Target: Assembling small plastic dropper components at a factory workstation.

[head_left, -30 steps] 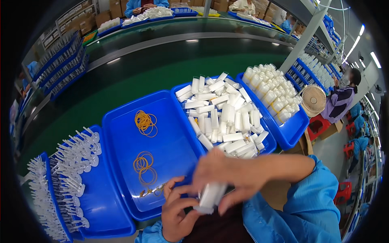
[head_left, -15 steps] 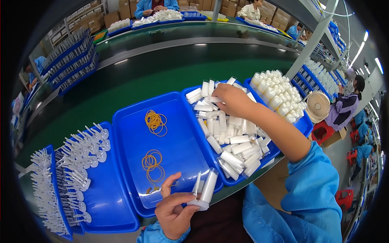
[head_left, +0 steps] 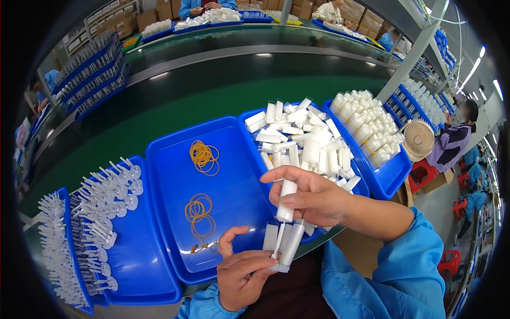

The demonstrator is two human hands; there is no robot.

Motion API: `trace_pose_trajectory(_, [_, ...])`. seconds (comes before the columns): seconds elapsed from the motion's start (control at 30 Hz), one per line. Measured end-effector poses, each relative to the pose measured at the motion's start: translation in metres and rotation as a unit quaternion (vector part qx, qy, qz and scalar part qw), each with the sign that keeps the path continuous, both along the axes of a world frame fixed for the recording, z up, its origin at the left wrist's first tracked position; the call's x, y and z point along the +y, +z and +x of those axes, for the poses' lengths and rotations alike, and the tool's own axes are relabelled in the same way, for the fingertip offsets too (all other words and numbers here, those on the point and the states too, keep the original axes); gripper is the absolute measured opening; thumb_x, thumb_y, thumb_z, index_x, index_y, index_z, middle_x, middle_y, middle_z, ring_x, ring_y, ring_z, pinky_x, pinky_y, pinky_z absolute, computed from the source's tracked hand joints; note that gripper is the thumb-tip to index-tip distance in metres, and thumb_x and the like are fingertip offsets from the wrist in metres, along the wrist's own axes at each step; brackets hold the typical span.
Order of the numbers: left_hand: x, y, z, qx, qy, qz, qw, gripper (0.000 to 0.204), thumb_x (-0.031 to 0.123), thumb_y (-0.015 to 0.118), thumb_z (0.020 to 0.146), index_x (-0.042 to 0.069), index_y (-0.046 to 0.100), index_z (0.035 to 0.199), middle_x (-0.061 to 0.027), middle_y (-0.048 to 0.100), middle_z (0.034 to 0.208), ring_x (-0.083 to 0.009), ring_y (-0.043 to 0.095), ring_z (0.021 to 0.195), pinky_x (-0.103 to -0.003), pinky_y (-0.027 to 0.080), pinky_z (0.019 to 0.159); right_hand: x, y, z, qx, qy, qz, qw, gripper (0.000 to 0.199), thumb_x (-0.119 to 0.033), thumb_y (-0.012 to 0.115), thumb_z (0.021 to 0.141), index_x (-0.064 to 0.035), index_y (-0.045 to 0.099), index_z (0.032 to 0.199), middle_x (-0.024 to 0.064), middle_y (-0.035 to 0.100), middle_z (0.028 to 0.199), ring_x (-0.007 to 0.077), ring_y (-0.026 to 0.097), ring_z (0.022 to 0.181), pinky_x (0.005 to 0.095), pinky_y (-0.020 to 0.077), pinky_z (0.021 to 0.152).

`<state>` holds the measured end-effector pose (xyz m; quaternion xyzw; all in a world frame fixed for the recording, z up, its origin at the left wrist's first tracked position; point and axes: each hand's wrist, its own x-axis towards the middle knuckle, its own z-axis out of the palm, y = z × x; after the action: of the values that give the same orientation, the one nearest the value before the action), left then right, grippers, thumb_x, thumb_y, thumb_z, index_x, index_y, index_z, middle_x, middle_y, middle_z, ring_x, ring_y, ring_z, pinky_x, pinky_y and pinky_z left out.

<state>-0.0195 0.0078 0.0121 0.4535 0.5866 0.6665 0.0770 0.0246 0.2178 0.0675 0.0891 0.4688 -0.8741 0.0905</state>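
White tube (head_left: 287, 200) being pinched in right hand (head_left: 313, 199), left hand (head_left: 245, 274) gripping tube bundle (head_left: 284, 243) with bases hiding, blue trays (head_left: 234, 159) sitting mid-frame on green conveyor (head_left: 175, 101).

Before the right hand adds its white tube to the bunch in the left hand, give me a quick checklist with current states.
1. Right hand grips one white tube: ok.
2. Left hand holds the bunch of tubes upright: ok.
3. Tube lined up over the bunch: ok, close above it.
4. Rubber bands within reach in the middle blue tray: ok.
5. Supply of tubes in the right tray: ok.
6. Number in the bunch: cannot tell.
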Motion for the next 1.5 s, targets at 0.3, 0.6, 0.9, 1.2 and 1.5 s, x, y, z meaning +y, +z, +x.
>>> trace_pose_trajectory(0.3, [-0.004,-0.001,0.002,-0.024,0.003,0.011,1.0,0.009,0.017,0.065,0.081,0.009,0.062,0.082,-0.0053,0.068,0.075,-0.0132,0.061,0.073,-0.048,0.024,0.096,0.001,-0.003,0.004,0.0,0.006,-0.056,0.998,0.017,-0.009,0.06,0.085,-0.0074,0.048,0.096,0.0067,0.054,0.092,0.0089,0.053,0.077,0.0201,0.044,0.063])
trace_pose_trajectory(0.6, [-0.008,0.003,-0.001,0.006,0.005,-0.035,0.999,0.01,0.008,0.069,0.074,0.012,0.068,0.083,-0.0031,0.068,0.08,-0.0165,0.061,0.076,-0.046,0.028,0.094,0.002,0.011,0.01,0.106,0.057,0.46,0.88,0.02,-0.019,0.057,0.088,-0.0057,0.046,0.099,0.0091,0.054,0.088,0.0154,0.054,0.08,0.0293,0.044,0.067])
trace_pose_trajectory(0.9, [-0.017,0.0,0.006,0.128,0.019,-0.119,0.984,0.022,0.009,0.067,0.065,0.025,0.071,0.078,0.0121,0.065,0.089,-0.0268,0.044,0.106,-0.047,0.02,0.096,-0.002,0.019,0.014,0.053,0.128,0.48,0.867,0.023,-0.029,0.042,0.096,-0.0059,0.046,0.096,0.006,0.053,0.066,0.0141,0.053,0.06,0.0285,0.0396,0.054])
trace_pose_trajectory(1.2, [-0.012,-0.012,0.008,0.113,0.149,0.001,0.982,0.048,0.027,0.073,0.073,0.014,0.05,0.113,-0.0159,0.05,0.117,-0.0373,0.043,0.111,-0.052,0.026,0.095,-0.032,0.017,0.015,0.116,0.187,0.515,0.829,0.017,-0.025,0.048,0.092,-0.0077,0.047,0.094,0.0117,0.055,0.089,0.0285,0.05,0.086,0.0391,0.0338,0.078])
trace_pose_trajectory(1.5, [-0.057,0.002,0.013,-0.495,-0.328,-0.009,0.805,0.115,0.01,0.084,0.06,0.011,0.003,0.142,-0.0139,0.027,0.138,-0.0257,0.033,0.127,-0.043,0.029,0.104,-0.069,0.033,0.014,0.454,0.25,0.539,0.664,0.022,-0.026,0.062,0.081,-0.011,0.056,0.096,0.0069,0.052,0.099,0.0288,0.05,0.096,0.0392,0.0299,0.075])
